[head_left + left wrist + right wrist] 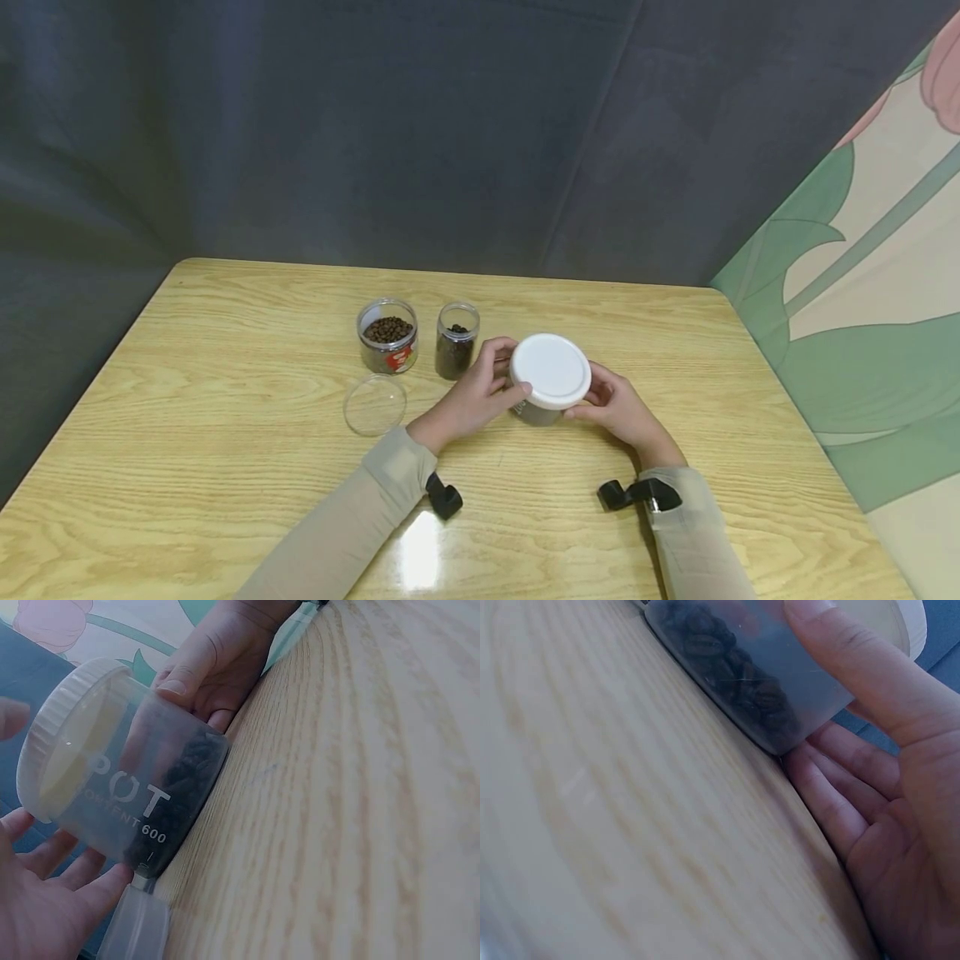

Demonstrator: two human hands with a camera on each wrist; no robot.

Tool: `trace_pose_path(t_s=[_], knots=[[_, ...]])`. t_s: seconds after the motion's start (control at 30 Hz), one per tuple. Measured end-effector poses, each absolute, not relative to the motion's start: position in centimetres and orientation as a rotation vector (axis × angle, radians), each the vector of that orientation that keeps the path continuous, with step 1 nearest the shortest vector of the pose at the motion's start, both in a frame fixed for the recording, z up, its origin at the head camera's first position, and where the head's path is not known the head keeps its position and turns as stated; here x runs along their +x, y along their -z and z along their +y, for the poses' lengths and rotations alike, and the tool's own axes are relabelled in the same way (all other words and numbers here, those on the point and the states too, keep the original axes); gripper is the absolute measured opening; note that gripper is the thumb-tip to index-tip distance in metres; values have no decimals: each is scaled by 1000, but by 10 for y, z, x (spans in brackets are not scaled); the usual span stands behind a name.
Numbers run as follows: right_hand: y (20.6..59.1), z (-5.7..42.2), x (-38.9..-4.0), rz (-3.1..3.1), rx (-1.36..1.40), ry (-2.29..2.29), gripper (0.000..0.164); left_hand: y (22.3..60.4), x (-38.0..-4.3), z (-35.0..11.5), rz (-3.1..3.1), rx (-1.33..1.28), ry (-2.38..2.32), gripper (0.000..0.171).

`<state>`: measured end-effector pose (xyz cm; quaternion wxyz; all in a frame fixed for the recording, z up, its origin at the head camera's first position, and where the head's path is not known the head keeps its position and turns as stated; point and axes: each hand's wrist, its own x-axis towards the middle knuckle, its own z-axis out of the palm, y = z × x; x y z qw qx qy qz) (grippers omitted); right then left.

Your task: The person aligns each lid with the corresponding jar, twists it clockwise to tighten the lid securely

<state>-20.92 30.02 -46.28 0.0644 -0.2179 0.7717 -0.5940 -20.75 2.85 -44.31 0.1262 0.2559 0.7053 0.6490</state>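
A translucent jar [120,787] printed "POT CONTENT 600" stands upright on the table, dark coffee beans [727,671] in its lower part. A white lid [551,368] sits on top. The right hand [617,408] holds the jar low on its right side, thumb on the near wall and fingers behind. On the other side is the left hand [480,392], its fingers spread loosely beside the lid and jar wall. Its thumb overlaps the lid's left edge in the head view; in the left wrist view the palm faces the jar.
Left of the hands stand a wide clear jar [388,354] of brown beans and a narrower clear jar [454,354] of dark beans, both uncovered. A clear round lid [375,406] lies before them on the wooden table [225,467]. Dark cloth [420,142] hangs behind.
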Motion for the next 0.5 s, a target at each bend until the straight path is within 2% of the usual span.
trace_pose_path(t_s=[0.5], knots=[[462,300,-209,2332,-651,1787,77,443,-208,28,2093,768,-1859,70]])
